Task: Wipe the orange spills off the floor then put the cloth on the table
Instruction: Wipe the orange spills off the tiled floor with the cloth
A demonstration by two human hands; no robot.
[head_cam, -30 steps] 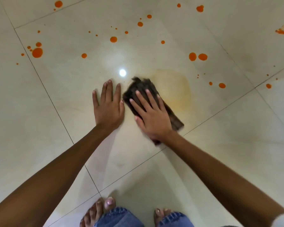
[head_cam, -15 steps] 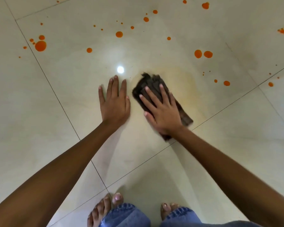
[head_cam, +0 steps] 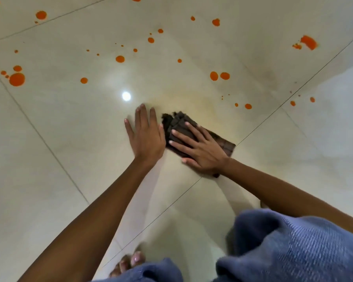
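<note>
A folded dark brown cloth (head_cam: 179,123) lies flat on the cream floor tiles. My right hand (head_cam: 200,149) presses on it with straight, spread fingers. My left hand (head_cam: 145,135) rests flat on the bare tile just left of the cloth, almost touching it. Orange spills dot the floor beyond: a big drop (head_cam: 17,79) at far left, a pair of drops (head_cam: 219,75) beyond the cloth to its right, a smeared patch (head_cam: 308,42) at upper right, and several small spots in between. A faint yellowish smear (head_cam: 202,106) surrounds the cloth's far end.
My bare left foot (head_cam: 128,261) and blue jeans knee (head_cam: 293,245) are at the bottom. Tile joints (head_cam: 273,110) cross the floor diagonally. A ceiling light reflects (head_cam: 126,96) just beyond my left hand. No table is in view.
The view has tilted and shifted; my knee now fills the lower right. My right hand has kept pressing the cloth, which has slid slightly toward my left hand.
</note>
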